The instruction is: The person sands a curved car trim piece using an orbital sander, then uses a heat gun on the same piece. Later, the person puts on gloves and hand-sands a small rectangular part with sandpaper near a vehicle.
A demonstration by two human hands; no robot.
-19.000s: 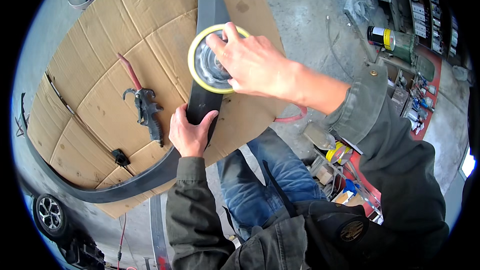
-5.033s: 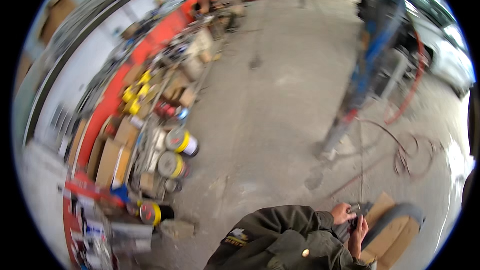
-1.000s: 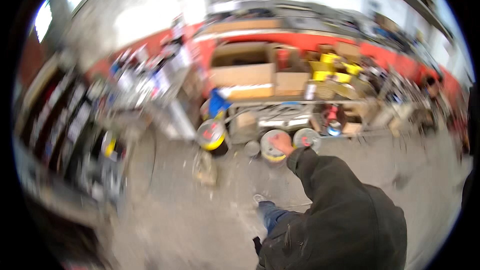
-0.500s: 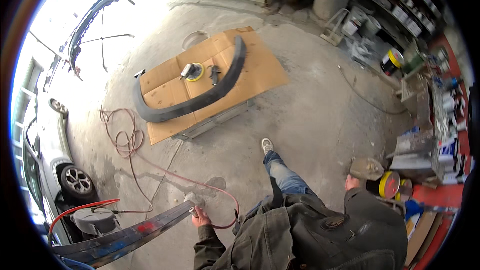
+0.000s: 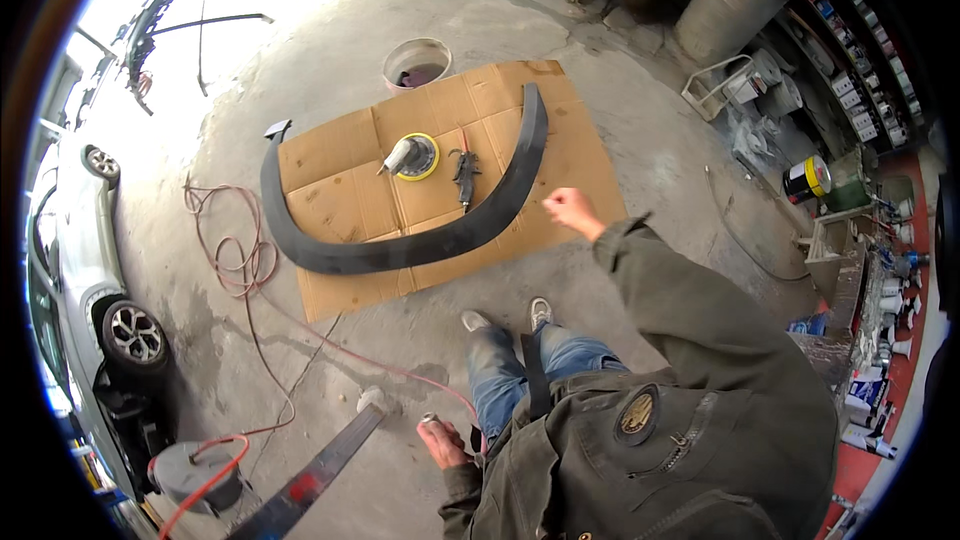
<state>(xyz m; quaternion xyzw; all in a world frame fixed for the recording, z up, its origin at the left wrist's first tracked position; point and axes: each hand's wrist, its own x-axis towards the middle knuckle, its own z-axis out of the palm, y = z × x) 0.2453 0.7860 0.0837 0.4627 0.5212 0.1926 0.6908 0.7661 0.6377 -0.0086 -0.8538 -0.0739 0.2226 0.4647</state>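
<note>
My left hand (image 5: 440,440) is shut on a small silver fitting (image 5: 430,422), low in the view beside a red hose. My right hand (image 5: 571,210), fingers curled, is raised near the right part of the cardboard sheet (image 5: 350,205); what it holds, if anything, is unclear. A curved black trim piece (image 5: 385,255) lies on the cardboard, with a round sander (image 5: 418,165) with a yellow-edged pad and a dark air gun (image 5: 464,180) inside its curve.
A white bucket (image 5: 417,52) stands behind the cardboard. A car (image 5: 85,240) and looped hoses (image 5: 228,260) are at the left, above a steel post (image 5: 325,460) and grey container (image 5: 195,475). Shelves (image 5: 850,50), cans (image 5: 804,177) and clutter line the right.
The round sander, in my right hand earlier, now lies on the cardboard. After turning through the workshop, I face the cardboard nearer than half a second ago, and my right hand has risen toward it.
</note>
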